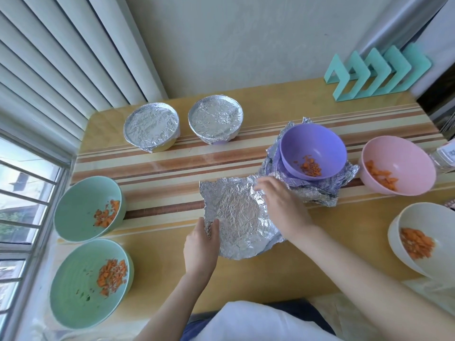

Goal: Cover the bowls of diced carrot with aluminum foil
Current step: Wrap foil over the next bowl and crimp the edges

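Observation:
A crumpled sheet of aluminum foil [236, 212] lies at the table's middle. My left hand [200, 244] pinches its near-left edge, and my right hand [280, 205] rests on its right side, fingers spread. A purple bowl [314, 150] of diced carrot sits on a stack of foil sheets [317, 190] just right of it. Uncovered bowls with carrot: two green ones [86, 207] [88, 284] at left, a pink one [398, 163] and a white one [423, 239] at right. Two foil-covered bowls [151, 126] [215, 121] stand at the back.
The wooden table [246, 286] has striped inlay and sits against a wall. A teal zigzag rack [376, 75] stands at the back right. A clear container [446, 156] is at the right edge. A window with bars and blinds [29, 168] runs along the left.

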A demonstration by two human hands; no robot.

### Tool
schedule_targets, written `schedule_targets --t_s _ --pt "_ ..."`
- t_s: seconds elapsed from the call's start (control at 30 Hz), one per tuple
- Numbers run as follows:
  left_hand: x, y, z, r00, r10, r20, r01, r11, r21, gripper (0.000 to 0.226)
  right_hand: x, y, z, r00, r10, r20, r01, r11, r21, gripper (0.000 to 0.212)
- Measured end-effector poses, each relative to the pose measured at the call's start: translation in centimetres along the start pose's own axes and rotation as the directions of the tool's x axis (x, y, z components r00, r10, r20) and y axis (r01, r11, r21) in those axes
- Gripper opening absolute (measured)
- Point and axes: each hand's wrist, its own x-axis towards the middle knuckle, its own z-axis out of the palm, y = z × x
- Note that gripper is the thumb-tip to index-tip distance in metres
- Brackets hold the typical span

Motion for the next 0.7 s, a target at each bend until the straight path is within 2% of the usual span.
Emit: schedule_targets --t_s 0.1,0.2,0.33,0.47,0.6,0.7 --pt "0.0 0.1 0.1 1.0 0.002 -0.002 -0.002 1.0 0.013 0.037 0.1 -0.8 2.0 0.981 -0.019 0.19 0.017 1.0 0.015 0.042" --pt "0.0 -0.2 0.0 1.0 -0.005 -0.004 0.005 1.0 0.015 0.036 -0.6 -0.3 4.0 0.96 0.038 0.276 -0.008 0.994 -0.108 0.059" --pt "0.1 -0.5 0.0 0.999 -0.046 0.011 0.046 0.999 0.007 0.037 -1.3 -0.1 5.0 0.953 0.053 0.298 0.019 0.973 -0.231 0.068" --pt "0.5 -0.8 -0.4 0.997 -0.066 0.029 0.065 0.998 0.025 0.037 -1.7 -0.1 5.6 0.964 0.053 0.261 0.026 0.958 -0.287 0.074" --pt "0.8 -1.5 -0.6 0.993 -0.094 0.077 0.09 0.995 0.047 0.036 -2.5 0.6 5.8 0.977 0.05 0.21 0.018 0.95 -0.311 0.071" --pt "0.8 -1.5 -0.3 0.989 -0.113 0.1 0.109 0.993 0.044 0.031 -2.5 0.7 5.6 0.971 0.063 0.229 0.011 0.951 -0.308 0.068"
